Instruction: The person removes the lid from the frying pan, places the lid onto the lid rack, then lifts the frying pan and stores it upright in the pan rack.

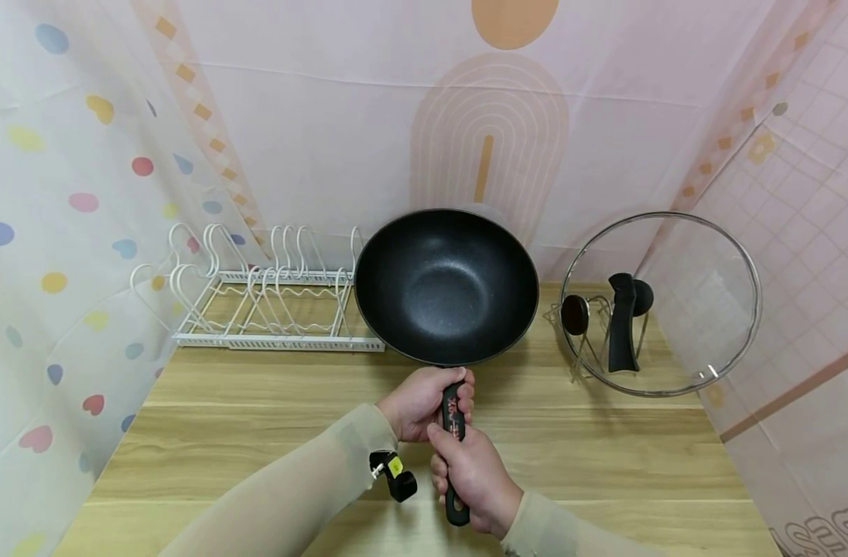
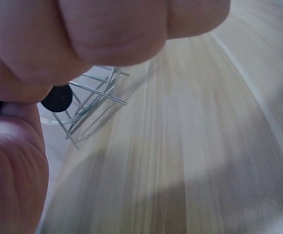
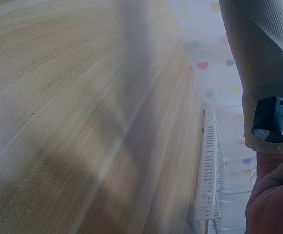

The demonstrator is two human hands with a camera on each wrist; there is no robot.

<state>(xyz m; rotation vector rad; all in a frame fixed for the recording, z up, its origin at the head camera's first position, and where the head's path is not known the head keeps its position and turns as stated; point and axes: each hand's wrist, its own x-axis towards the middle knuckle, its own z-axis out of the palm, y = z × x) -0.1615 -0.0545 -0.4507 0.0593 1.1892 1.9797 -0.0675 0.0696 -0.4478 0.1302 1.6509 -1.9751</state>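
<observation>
A black wok (image 1: 446,290) is at the middle of the head view, its bowl tipped toward me. My left hand (image 1: 427,404) grips its black handle (image 1: 455,414) close to the bowl. Lower on the same handle, my right hand (image 1: 478,476) holds on with the thumb lying along the top. The left wrist view shows the curled fingers (image 2: 117,29) of my left hand from close up. In the right wrist view, part of a hand (image 3: 275,200) and a sleeve show at the right edge; the wok is out of that view.
A white wire dish rack (image 1: 278,342) stands at the back left of the wooden table (image 1: 257,418). At the back right, a glass lid (image 1: 702,309) with a black handle leans in a metal wire stand (image 1: 591,356). Patterned curtains (image 1: 312,155) hang behind and at both sides.
</observation>
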